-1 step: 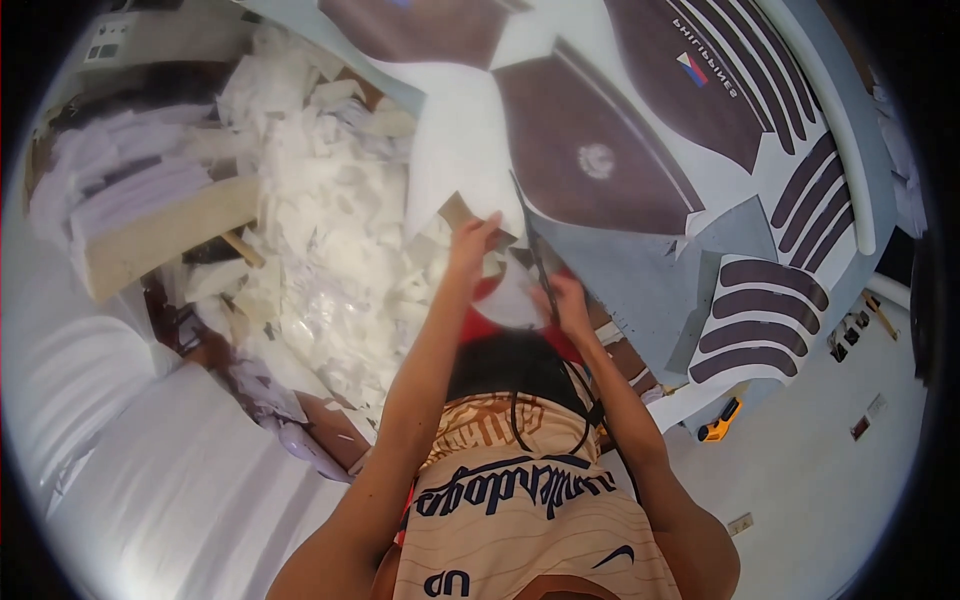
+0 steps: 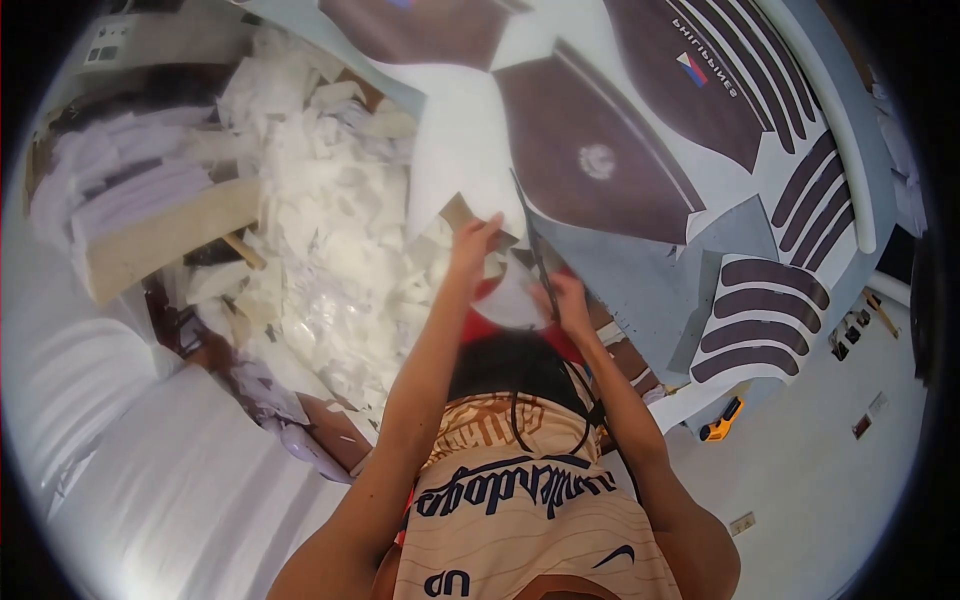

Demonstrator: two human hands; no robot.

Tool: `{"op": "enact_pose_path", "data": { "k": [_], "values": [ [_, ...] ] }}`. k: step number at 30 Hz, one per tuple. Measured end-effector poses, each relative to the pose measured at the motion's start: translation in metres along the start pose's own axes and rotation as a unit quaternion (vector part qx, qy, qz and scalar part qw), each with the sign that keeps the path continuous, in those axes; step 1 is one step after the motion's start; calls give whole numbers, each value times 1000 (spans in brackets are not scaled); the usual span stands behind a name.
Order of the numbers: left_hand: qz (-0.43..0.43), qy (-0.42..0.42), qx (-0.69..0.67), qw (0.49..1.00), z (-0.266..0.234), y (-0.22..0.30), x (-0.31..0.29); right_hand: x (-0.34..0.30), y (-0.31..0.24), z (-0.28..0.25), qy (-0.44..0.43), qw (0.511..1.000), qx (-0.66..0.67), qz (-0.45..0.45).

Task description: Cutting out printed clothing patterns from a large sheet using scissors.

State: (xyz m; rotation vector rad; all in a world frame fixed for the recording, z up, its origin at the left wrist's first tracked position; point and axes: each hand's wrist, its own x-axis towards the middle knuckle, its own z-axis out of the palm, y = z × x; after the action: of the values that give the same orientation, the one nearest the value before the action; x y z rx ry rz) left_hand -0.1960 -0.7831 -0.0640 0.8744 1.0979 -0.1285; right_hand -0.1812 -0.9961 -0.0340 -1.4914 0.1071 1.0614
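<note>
A large white printed sheet (image 2: pixel 455 130) with dark brown garment-panel shapes lies over the table. My left hand (image 2: pixel 478 240) has its fingers closed on the near edge of the sheet's white strip, beside a small grey-brown patch. In my right hand (image 2: pixel 565 298) is a pair of long dark scissors (image 2: pixel 541 262), pointing away from me. Their blades run up between the white strip and a brown panel (image 2: pixel 595 155) with a pale round emblem. The handles are mostly hidden by my fingers. Blur softens the fingertips of both hands.
A heap of white paper scraps (image 2: pixel 330 230) fills the left side, beside a beige board (image 2: pixel 170 240). To the right lies a cut sheet with curved brown strips (image 2: pixel 755 320) on the grey tabletop (image 2: pixel 610 265). A yellow and black hand tool (image 2: pixel 722 420) lies lower right.
</note>
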Motion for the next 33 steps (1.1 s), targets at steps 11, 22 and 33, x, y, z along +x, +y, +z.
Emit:
{"op": "enact_pose_path", "data": {
  "k": [11, 22, 33],
  "values": [
    [16, -15, 9, 1000, -7, -3, 1, 35, -27, 37, 43, 997, 54, -27],
    [14, -54, 45, 997, -25, 7, 1, 78, -55, 62, 88, 991, 82, -58],
    [-22, -32, 14, 999, -25, 15, 3, 116, -90, 42, 45, 998, 32, -30]
  ]
}}
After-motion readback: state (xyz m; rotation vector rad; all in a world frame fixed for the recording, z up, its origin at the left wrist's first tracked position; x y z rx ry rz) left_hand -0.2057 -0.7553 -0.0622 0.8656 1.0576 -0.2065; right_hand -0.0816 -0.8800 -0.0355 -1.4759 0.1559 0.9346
